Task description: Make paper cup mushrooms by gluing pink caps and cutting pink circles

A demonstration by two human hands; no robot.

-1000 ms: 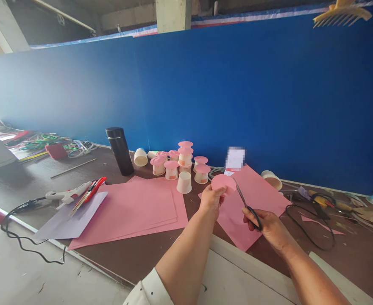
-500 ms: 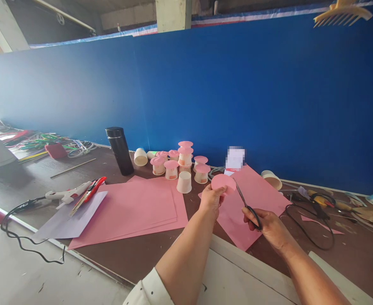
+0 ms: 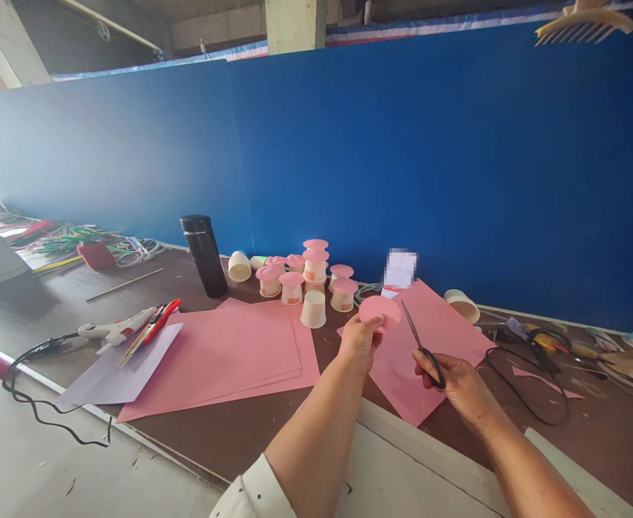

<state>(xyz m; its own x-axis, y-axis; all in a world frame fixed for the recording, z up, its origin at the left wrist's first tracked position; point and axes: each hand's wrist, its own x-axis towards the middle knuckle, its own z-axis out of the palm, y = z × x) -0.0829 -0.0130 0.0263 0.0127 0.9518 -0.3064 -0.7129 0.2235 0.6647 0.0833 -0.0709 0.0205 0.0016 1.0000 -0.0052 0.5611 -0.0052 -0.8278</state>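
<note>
My left hand [image 3: 360, 339] pinches a round pink paper disc [image 3: 377, 309] by its lower edge, thumb on top. My right hand [image 3: 451, 385] is closed around the dark handles of a pair of scissors [image 3: 414, 332]. The blades point up beside the disc's right edge, with a small gap between them. Below both hands lies a pink paper sheet [image 3: 429, 345]. Left of the disc, a plain white paper cup [image 3: 313, 311] stands upside down. Behind it are several cups with pink disc tops [image 3: 291, 282], some stacked.
More pink sheets [image 3: 230, 345] lie at left, under a lilac sheet [image 3: 133, 381] bearing a red utility knife [image 3: 157, 324] and a white glue gun [image 3: 114, 329]. A black bottle [image 3: 204, 259] stands behind. Black cable [image 3: 532, 410] curls at right. A blue panel [image 3: 349, 158] closes the back.
The scissors have come slightly away from the disc's right edge, moving a little right and down. My left hand and the disc stay almost in place.
</note>
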